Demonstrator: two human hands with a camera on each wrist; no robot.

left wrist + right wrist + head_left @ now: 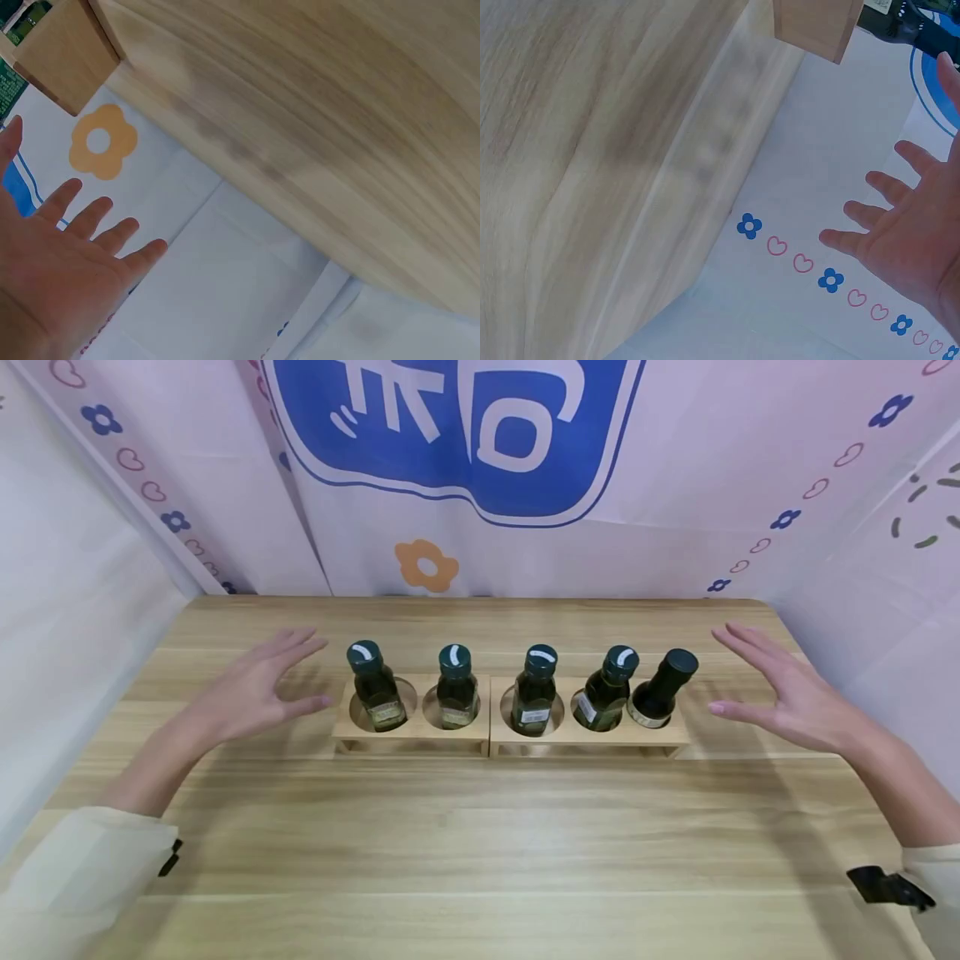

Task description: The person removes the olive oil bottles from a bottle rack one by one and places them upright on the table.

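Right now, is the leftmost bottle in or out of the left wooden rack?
In: the leftmost green-capped bottle sits inside a round hole in the left wooden rack, whose wood shows around it.

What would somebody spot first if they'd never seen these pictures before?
Probably the big blue shape on the white cloth behind the table. Next, maybe the five dark bottles, in a row in the wooden racks on the table. Then the left hand and right hand, spread open beyond either end of the row and holding nothing.
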